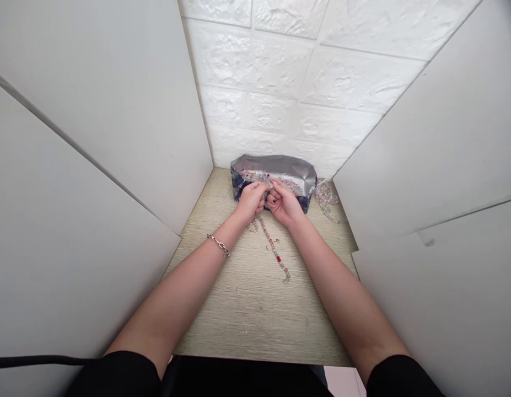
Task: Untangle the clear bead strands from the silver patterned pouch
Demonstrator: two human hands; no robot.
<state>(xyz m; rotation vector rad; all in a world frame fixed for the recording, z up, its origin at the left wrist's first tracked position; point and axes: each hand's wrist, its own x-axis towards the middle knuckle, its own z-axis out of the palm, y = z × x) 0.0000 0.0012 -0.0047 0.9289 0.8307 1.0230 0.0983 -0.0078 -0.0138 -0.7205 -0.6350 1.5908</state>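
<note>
My left hand [253,199] and my right hand [285,204] meet at the front rim of a foil-lined bag [294,164], dark blue outside, with loose small beads inside. Both are closed, fingertips pinched together. A dark red bead shows just above the fingertips. From beneath my left hand a bead string [274,249], pale with some red beads, trails down onto the table. My left fingers seem to grip its upper end. What my right thumb and forefinger pinch is too small to make out.
Right of the bag lies a pile of pale bead strings [326,198]. The wood-grain table [255,314] is hemmed in by grey-white panels [408,165] on both sides and a white brick-patterned wall [275,66] behind. A black cable [40,361] crosses at lower left.
</note>
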